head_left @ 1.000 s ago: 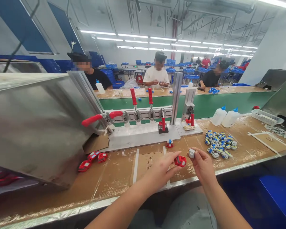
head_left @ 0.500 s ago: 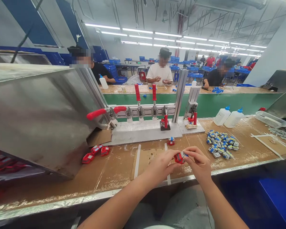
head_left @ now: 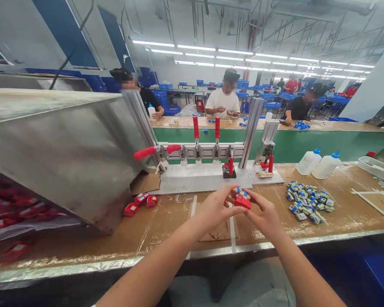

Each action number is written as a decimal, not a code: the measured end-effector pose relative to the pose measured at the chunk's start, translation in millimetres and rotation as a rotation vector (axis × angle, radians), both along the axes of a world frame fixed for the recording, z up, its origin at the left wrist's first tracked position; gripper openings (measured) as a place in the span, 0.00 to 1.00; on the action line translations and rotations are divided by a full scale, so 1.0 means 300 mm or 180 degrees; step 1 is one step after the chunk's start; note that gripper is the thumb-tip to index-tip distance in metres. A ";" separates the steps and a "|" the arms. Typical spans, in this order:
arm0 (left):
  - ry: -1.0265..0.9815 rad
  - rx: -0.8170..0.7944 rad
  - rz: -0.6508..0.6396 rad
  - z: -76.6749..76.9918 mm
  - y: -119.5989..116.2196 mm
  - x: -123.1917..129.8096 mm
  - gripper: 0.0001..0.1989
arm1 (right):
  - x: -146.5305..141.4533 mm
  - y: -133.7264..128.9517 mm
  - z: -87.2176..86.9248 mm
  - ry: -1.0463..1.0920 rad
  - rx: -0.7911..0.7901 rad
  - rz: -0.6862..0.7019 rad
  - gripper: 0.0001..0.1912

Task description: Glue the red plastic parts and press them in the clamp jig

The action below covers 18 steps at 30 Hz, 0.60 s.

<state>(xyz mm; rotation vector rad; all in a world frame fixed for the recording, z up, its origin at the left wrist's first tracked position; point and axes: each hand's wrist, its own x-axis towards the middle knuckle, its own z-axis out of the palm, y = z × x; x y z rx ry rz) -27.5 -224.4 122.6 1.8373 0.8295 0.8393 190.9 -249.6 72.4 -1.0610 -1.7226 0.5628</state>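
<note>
Both hands hold a small red plastic housing just above the near side of the bench. My left hand grips its left side with thumb and fingers, and my right hand has hold of its right side. Blue and pale parts show at the housing's top edge; whether they all belong to it or partly to a piece behind, I cannot tell. To the right lies a heap of small grey-white blocks with blue and yellow markings. Several similar red housings rest on the left of the bench.
Beyond my hands stands a metal fixture with red-handled toggle clamps. At left is a large metal box over more red pieces. Two white bottles with blue caps stand right. Co-workers sit across the green-sided bench.
The red housing has been turned in my fingers, so a plain red side now faces me. My hands have come a little higher, and the view has shifted left.
</note>
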 end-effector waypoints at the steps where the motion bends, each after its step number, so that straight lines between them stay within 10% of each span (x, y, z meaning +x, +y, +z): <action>1: 0.0114 0.0264 -0.0054 0.005 0.024 -0.013 0.28 | -0.008 0.019 0.007 0.0247 -0.0360 0.0132 0.26; 5: 0.0130 0.0563 -0.0407 -0.017 0.126 -0.042 0.19 | -0.035 0.110 0.021 0.1113 -0.1374 0.0772 0.31; 12: -0.0076 0.0272 0.0384 -0.076 0.234 -0.042 0.20 | -0.077 0.300 0.005 0.0928 -0.1778 0.1027 0.33; 18: 0.0195 0.0107 0.0990 -0.143 0.383 -0.101 0.19 | -0.063 0.535 -0.021 0.0305 -0.0869 -0.0713 0.27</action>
